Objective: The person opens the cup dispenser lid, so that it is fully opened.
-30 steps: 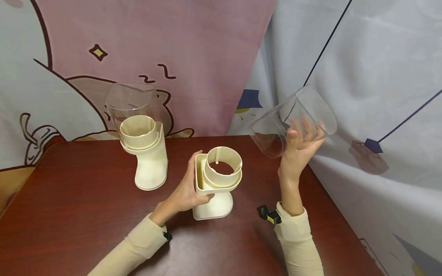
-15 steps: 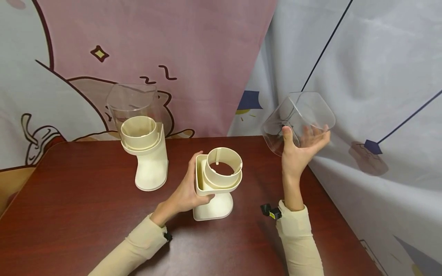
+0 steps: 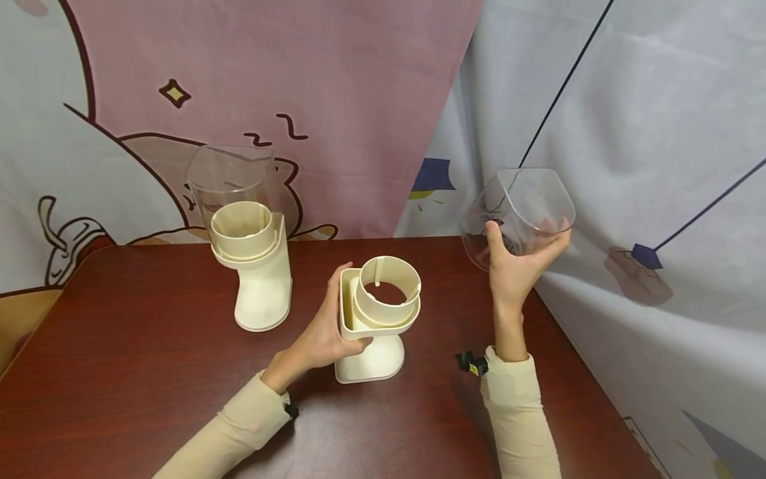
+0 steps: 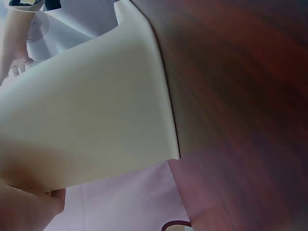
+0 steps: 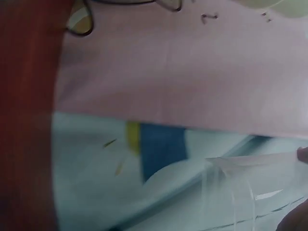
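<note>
My left hand [image 3: 326, 336] grips a cream plastic dispenser base [image 3: 371, 356] by its upper body, fingers behind and thumb in front. The base stands upright on the table, its round collar [image 3: 387, 313] uppermost. In the left wrist view, the side of the base [image 4: 91, 110] fills much of the picture. Up at the right, my right hand [image 3: 519, 273] holds a clear plastic container [image 3: 529, 196] above the table, thumb on the near side and fingers round the far side. In the right wrist view, the container [image 5: 255, 187] shows at the lower right beside the fingertips.
A second cream base [image 3: 263, 299] with a clear container [image 3: 230, 176] seated on top stands at the back left. The dark red table [image 3: 149, 359] meets a printed curtain [image 3: 359, 120] at the back and another curtain stretch [image 3: 658, 166] on the right.
My right hand has turned the clear container more upright, its wide opening swinging upward, and shifted slightly. My left hand and the cream base have stayed in place.
</note>
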`<state>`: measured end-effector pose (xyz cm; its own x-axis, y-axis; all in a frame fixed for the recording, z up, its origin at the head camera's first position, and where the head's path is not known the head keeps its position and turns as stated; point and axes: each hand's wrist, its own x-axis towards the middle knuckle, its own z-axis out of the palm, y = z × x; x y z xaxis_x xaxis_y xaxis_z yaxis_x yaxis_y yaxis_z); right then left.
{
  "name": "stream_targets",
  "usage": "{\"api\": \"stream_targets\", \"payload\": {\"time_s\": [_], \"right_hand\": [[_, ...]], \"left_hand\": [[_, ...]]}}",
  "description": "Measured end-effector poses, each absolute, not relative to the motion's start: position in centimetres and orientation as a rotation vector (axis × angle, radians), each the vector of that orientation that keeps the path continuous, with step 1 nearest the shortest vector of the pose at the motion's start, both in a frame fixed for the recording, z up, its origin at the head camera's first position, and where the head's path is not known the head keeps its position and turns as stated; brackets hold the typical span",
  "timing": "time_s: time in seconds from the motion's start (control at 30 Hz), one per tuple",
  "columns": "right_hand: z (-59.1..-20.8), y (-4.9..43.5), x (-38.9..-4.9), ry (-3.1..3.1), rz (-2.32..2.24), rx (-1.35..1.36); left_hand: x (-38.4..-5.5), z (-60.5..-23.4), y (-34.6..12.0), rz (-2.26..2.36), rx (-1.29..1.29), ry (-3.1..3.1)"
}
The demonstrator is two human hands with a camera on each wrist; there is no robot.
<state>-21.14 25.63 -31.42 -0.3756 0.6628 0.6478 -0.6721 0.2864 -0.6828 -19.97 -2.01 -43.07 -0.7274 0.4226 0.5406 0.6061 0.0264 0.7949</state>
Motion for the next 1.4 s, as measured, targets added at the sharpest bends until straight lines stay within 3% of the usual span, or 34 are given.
{"api": "stream_targets", "payload": {"time_s": [0.6, 1.4], "right_hand": [[-38.9, 33.4, -26.0, -2.15, 1.285, -0.52], [-41.5, 34.9, -26.7, -2.4, 1.273, -0.537]], "left_hand": [[-20.0, -43.2, -2.0, -1.79, -1.078, -2.146], [-19.9, -43.1, -2.0, -1.793, -1.079, -2.137]]}}
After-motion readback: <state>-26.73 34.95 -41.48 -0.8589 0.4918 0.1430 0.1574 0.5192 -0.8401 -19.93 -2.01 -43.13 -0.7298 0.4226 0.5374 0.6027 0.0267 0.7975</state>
